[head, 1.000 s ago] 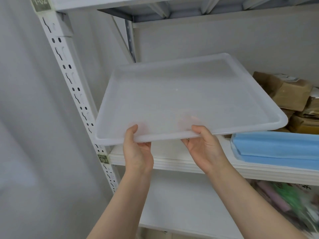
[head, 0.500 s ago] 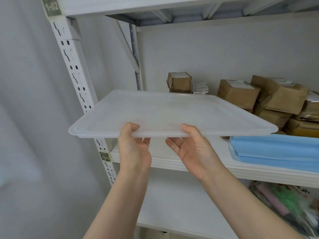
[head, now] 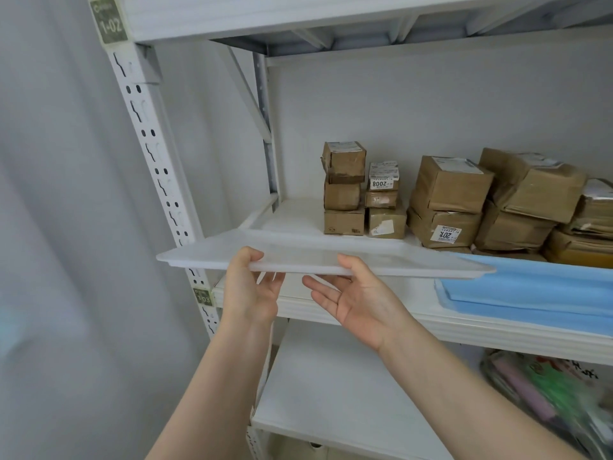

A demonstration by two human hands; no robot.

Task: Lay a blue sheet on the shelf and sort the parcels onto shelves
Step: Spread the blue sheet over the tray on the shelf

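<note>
A translucent white plastic tray (head: 414, 258) lies nearly level just above the middle shelf (head: 464, 327). My left hand (head: 252, 290) grips its near edge, thumb on top and fingers underneath. My right hand (head: 358, 300) holds the same edge a little to the right, thumb over the rim and fingers spread below. A blue foam sheet (head: 530, 293) lies folded on the shelf at the right, its left end under the tray's right corner. Brown cardboard parcels (head: 447, 197) stand stacked along the back of the shelf.
A white slotted upright (head: 156, 154) with labels 1-02 and 1-03 stands at the left. Another shelf board (head: 298, 14) runs overhead. The lower shelf (head: 331, 393) carries plastic-wrapped packages (head: 547, 393) at its right end. A grey wall fills the left side.
The tray has tipped from steeply tilted toward me to almost flat and has sunk toward the middle shelf. The stacked parcels behind it have come into view.
</note>
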